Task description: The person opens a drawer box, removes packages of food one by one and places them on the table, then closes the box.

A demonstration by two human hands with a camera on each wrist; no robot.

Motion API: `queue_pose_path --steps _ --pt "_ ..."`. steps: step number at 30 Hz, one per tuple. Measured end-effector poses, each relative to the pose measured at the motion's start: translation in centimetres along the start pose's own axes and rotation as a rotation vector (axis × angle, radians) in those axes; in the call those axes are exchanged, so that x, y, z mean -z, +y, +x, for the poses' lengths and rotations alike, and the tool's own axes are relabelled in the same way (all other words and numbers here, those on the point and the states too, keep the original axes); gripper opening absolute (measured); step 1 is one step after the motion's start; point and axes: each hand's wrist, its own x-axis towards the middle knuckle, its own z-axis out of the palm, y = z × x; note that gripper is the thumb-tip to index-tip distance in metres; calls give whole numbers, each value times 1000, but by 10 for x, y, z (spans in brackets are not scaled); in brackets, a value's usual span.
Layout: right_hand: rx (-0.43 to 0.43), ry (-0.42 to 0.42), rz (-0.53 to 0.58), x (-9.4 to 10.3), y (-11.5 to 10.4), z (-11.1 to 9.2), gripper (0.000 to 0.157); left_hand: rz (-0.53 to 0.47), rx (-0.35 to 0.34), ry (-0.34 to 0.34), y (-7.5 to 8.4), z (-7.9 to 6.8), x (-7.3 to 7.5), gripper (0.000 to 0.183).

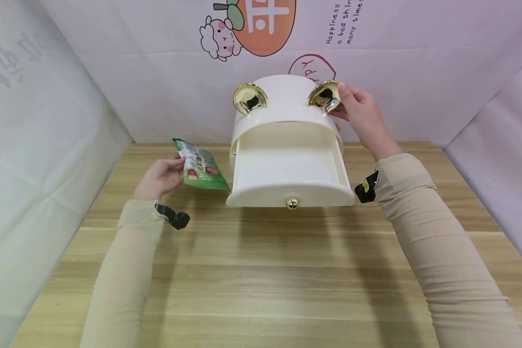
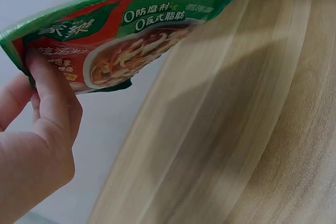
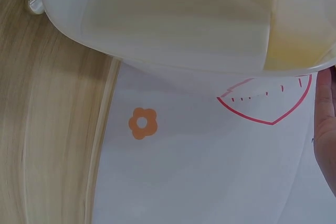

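- Pinching green packet [image 1: 204, 166] at one end with left hand [image 1: 160, 177], a digit on each face; rest of packet reaching out rightward from that grip, tilted and held above table [image 1: 261, 280]
- Gripping right gold disc [image 1: 321, 95] with right hand [image 1: 365, 116], thumb across front of its rim, fingers passing behind
- Cannot tell how far those fingers wrap behind; catching only the hand's edge in right wrist view
- Locate white box [image 1: 287, 89] left of right-hand grip, with left gold disc [image 1: 249, 98] on its far side, between both grips
- Count as done: opening of drawer [image 1: 256, 195], well out toward the person, right of left-hand grip and below right-hand grip, gold knob [image 1: 292, 202] on its front
- Count as done also: lifting of packet, now just beside drawer's left side
- Judge as left: any stowing of packet, seen wholly outside drawer, and closing of drawer
- Judge right-hand grip as a steadying one, not a pull on the drawer
- Rate progress as partway: ready to go on from left-hand grip, nothing finished
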Motion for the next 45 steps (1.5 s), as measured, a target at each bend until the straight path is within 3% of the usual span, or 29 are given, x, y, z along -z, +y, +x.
queue_pose_path --steps 6,10,22,27,32,39,45 --pt "11 -1 45 1 1 -1 57 -3 15 -11 -8 7 1 69" --pt "4 1 26 2 1 -1 59 45 23 -13 -12 11 -1 66" --pt "6 6 29 1 1 -2 59 152 45 42 -18 14 -3 65" --pt "17 9 72 0 3 -1 58 172 28 102 -18 14 -3 66" --pt "19 8 78 0 2 -2 57 253 -13 156 -19 11 -6 65" --pt "6 27 53 -2 0 -2 49 366 -53 336 -16 6 -8 61" --pt "8 27 60 -2 0 -2 41 372 -63 403 -14 6 -6 59"
